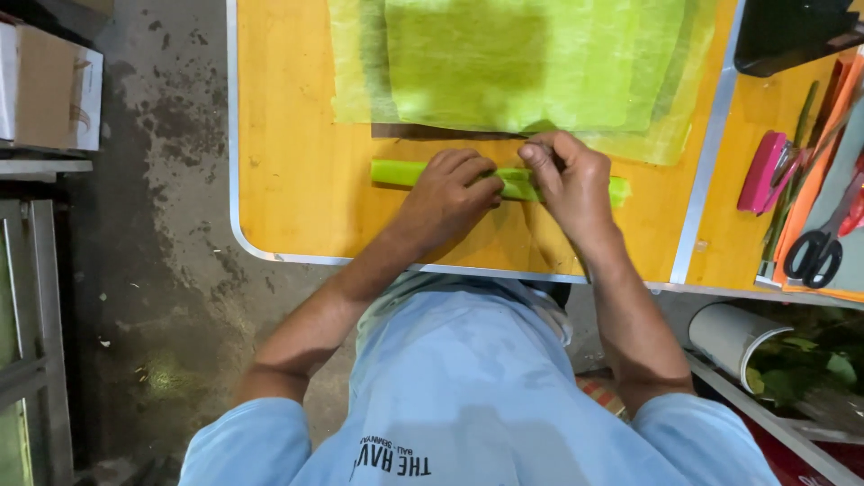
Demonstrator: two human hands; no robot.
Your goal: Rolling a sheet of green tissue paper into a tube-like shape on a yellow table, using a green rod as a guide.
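Note:
A thin roll of light green paper (402, 173) lies crosswise on the orange table (288, 180). My left hand (450, 193) presses on the roll's middle with its fingers curled over it. My right hand (567, 175) pinches the roll just to the right, thumb and fingers closed on it. The roll's right end (618, 191) sticks out past my right hand. A stack of light green paper sheets (522, 63) lies flat just beyond the roll.
A pink stapler (763, 171) and black-handled scissors (817, 252) lie on an adjoining orange table at the right, next to orange sheets and green stems. A black tray (792, 31) sits at the top right. A cardboard box (49, 85) stands at the left above the concrete floor.

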